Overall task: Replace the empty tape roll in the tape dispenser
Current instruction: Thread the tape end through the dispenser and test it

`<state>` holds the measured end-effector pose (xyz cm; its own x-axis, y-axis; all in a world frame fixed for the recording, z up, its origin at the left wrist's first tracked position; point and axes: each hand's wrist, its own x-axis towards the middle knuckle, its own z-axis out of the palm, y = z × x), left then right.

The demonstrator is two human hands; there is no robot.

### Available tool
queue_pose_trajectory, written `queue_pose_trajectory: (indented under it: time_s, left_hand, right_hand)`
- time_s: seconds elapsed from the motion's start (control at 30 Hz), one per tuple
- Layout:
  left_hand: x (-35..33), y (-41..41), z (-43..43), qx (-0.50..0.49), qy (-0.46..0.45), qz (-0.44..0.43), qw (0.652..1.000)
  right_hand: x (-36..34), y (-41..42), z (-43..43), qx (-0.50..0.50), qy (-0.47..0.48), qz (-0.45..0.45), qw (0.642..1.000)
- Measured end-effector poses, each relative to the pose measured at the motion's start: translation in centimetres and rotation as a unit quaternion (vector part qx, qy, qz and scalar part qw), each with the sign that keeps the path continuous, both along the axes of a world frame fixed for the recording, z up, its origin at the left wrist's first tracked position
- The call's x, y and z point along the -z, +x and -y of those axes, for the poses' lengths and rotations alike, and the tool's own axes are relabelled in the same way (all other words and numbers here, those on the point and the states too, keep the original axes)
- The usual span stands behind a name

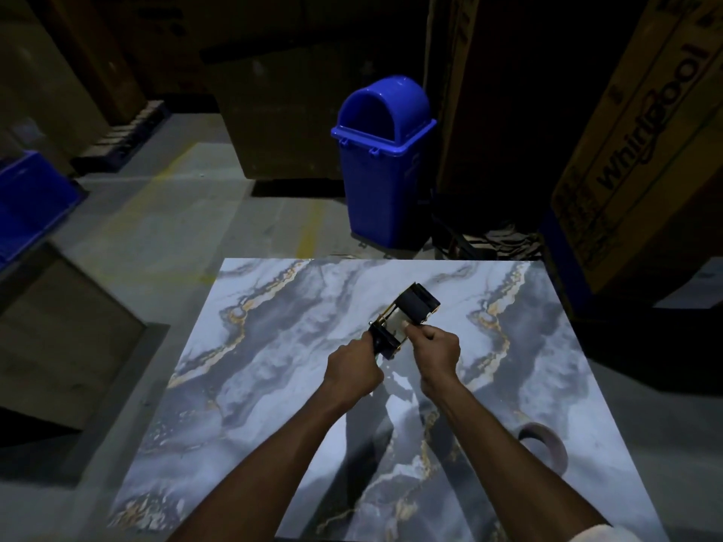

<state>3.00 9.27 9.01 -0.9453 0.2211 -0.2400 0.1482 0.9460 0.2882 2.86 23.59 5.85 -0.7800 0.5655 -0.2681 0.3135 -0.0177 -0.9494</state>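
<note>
A black hand-held tape dispenser point(407, 316) is held above the middle of the marble-patterned table point(274, 346). My left hand point(354, 371) grips its handle at the near end. My right hand point(436, 352) pinches something at the dispenser's side, near the strip of tape between the roller and the blade end. A dark roll sits in the far end of the dispenser. A brown tape roll or core point(545, 445) stands on edge on the table at the right, apart from both hands.
A blue swing-lid bin point(381, 162) stands on the floor beyond the table's far edge. Large cardboard boxes point(641, 150) rise at the right and back. A blue crate point(29, 201) sits at the left, with a box below it.
</note>
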Motion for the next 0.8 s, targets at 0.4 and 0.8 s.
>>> queue_pose_trajectory:
  time_s: [0.4, 0.8]
  left_hand:
    - [1.0, -1.1, 0.2, -0.014, -0.033, -0.038, 0.999]
    - [0.0, -2.5, 0.3, -0.061, 0.018, -0.058, 0.996]
  right_hand:
    - [-2.1, -0.4, -0.1, -0.074, 0.342, -0.115, 0.93]
    - [-4.9, 0.7, 2.3, -0.058, 0.425, -0.2, 0.881]
